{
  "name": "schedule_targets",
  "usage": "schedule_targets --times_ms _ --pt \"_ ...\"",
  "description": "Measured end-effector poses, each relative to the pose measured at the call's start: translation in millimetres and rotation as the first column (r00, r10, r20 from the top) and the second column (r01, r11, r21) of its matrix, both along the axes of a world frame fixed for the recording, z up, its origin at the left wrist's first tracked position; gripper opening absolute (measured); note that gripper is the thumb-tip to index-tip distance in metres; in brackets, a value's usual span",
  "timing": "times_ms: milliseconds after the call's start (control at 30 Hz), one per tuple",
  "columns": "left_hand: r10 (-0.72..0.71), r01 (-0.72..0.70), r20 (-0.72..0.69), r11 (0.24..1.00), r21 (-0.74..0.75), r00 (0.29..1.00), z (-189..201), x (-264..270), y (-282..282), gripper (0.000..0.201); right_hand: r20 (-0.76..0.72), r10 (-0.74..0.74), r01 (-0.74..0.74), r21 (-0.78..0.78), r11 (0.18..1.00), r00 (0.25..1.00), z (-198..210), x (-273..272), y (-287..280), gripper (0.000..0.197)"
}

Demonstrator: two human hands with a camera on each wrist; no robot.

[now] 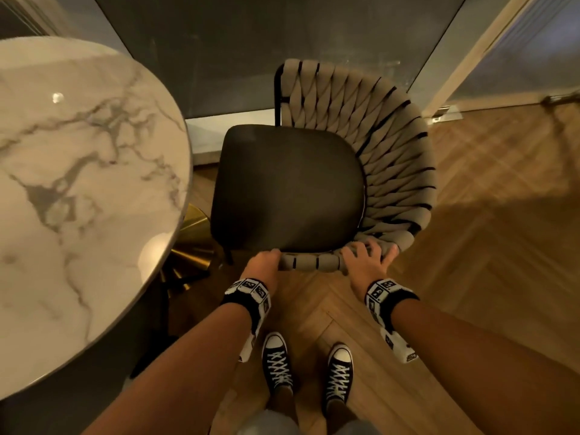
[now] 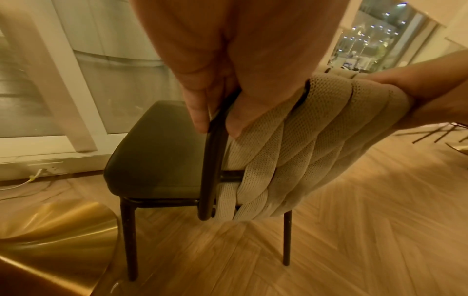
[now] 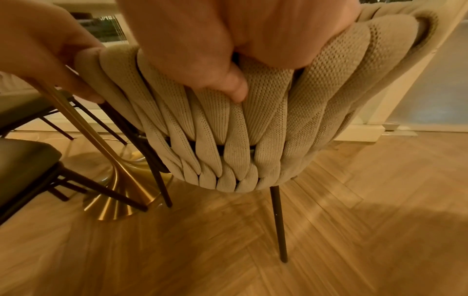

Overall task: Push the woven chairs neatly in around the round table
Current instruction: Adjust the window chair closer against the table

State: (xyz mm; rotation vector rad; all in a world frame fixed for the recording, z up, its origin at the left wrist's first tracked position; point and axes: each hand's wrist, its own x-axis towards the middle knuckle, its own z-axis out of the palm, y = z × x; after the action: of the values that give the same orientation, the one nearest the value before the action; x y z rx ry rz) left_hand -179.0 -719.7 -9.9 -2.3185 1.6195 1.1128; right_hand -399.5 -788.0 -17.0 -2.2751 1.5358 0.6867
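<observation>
- Presently, left hand (image 1: 265,264): fingers curled round woven chair (image 1: 361,152) back's dark end post.
- Right hand (image 1: 365,262): gripping beige knitted-strap top rim.
- Round marble table (image 1: 78,183), brass pedestal (image 3: 121,180).

Three woven chairs (image 1: 361,146), one round table (image 1: 78,183)

Head view: desk (image 1: 78,158) top cut off at 9 and 12 o'clock edges; its gold base (image 1: 193,243) mostly hidden beneath the top. Woven chair (image 1: 361,158) legs hidden under the seat except one at 7 o'clock. Left hand (image 1: 263,265) fingertips hidden behind the backrest end. Floor at 3 o'clock smeared by blur.

Right wrist view: right hand (image 3: 215,50) cut off at 12 o'clock; second chair (image 3: 25,160) cut off at 9 o'clock.
</observation>
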Motion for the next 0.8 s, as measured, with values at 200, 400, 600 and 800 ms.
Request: schedule_targets --times_ms 200,400,600,800 --pt "0.05 -0.049 0.028 0.999 -0.021 0.998 1 16 -2 0.027 0.034 0.029 -0.027 -0.051 0.998 0.999 3 22 -6 0.058" --pt "0.07 -0.07 0.023 0.997 -0.011 0.997 -2 9 23 0.033 0.059 0.197 -0.19 -0.098 0.977 0.979 4 14 0 0.058" --pt "0.118 -0.118 0.004 0.993 -0.029 0.993 -6 7 40 0.034 0.085 0.316 -0.31 -0.072 0.948 0.945 6 11 -6 0.05" --pt "0.106 -0.109 0.074 0.994 0.027 0.992 -8 10 24 0.021 0.07 0.277 -0.272 -0.077 0.959 0.958 -1 12 -12 0.04"
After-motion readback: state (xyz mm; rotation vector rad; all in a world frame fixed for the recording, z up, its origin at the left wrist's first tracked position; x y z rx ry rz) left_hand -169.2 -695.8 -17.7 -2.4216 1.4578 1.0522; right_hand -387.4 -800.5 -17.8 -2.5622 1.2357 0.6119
